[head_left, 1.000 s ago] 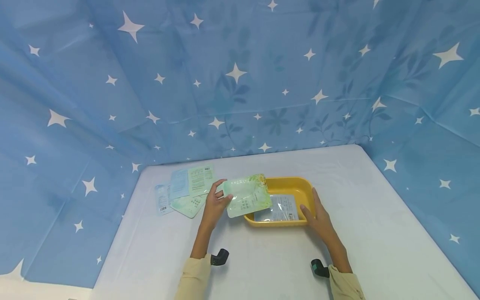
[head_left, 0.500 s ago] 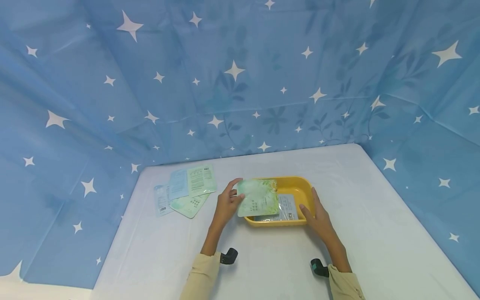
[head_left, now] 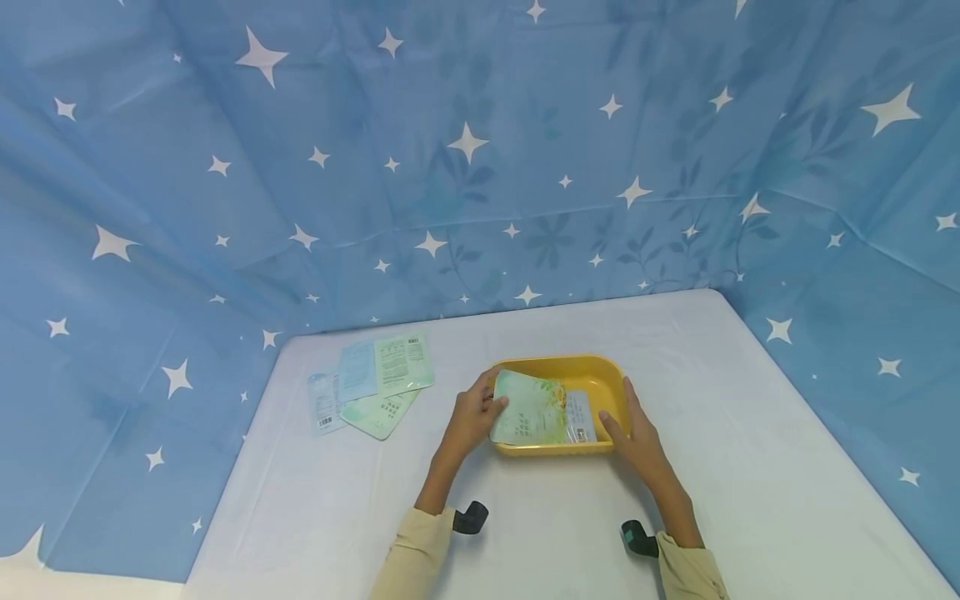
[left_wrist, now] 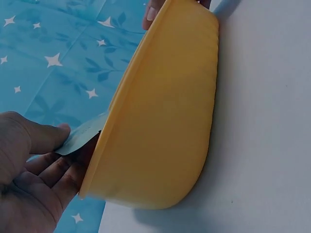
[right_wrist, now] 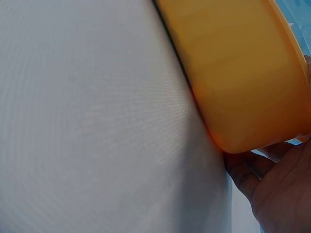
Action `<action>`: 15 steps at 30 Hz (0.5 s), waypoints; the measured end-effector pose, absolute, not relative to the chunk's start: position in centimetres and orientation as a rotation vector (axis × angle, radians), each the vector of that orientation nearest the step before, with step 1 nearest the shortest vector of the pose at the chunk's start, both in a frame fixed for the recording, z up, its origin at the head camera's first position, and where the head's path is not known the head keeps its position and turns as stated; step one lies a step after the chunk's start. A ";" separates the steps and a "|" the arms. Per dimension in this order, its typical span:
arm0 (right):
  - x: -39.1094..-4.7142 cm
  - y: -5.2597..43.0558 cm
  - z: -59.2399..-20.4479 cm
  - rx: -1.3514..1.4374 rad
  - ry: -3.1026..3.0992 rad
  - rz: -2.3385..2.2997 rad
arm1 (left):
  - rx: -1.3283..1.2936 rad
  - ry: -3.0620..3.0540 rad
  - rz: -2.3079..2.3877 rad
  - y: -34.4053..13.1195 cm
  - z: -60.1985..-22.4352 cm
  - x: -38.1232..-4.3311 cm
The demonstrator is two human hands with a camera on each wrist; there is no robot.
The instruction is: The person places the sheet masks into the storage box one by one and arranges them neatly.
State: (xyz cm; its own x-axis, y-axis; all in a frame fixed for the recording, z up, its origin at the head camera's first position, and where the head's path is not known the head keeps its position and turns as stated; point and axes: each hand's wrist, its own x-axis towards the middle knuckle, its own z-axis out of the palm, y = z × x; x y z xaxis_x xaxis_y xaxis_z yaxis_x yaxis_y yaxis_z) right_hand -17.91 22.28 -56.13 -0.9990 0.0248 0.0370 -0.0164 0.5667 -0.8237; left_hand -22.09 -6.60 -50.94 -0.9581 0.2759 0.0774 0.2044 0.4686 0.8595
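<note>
green packet (head_left: 527, 410) in left hand (head_left: 471, 419), between fingers (left_wrist: 56, 170) and thumb; right hand (head_left: 639, 437), thumb inside, round end of yellow tray (head_left: 596, 377)

A pale green packet (head_left: 528, 408), printed with leaves and yellow flecks toward its right side, slants over the left rim into a yellow tub (head_left: 551, 450), its left edge pinched in the left grip (head_left: 470, 419). Below it, a grey packet (head_left: 581, 417) lies partly covered. The tub sits upright on the table (head_left: 555, 525), its right end held by the right grip (head_left: 641, 437).
</note>
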 end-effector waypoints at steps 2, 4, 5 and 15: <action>-17.9 22.3 -56.1 -0.006 -2.738 1.450 | 0.432 2.648 1.494 -6.4 -50.9 -22.0; -17.9 22.2 -56.1 -0.006 -2.736 1.453 | 0.430 2.676 1.476 -6.2 -50.8 -21.9; -17.9 22.2 -56.1 -0.007 -2.737 1.453 | 0.428 2.704 1.464 -6.1 -50.8 -21.9; -17.9 22.2 -56.0 -0.016 -2.748 1.436 | 0.303 2.892 1.353 -4.8 -51.0 -21.9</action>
State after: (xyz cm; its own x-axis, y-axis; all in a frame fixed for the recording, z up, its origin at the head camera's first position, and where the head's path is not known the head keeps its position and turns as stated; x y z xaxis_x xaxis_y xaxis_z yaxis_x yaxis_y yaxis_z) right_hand -17.88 22.23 -55.98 -0.9991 0.0280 0.0316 -0.0100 0.5710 -0.8209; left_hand -21.94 -4.78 -50.96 -0.9801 0.1427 0.1383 0.1976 0.6266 0.7539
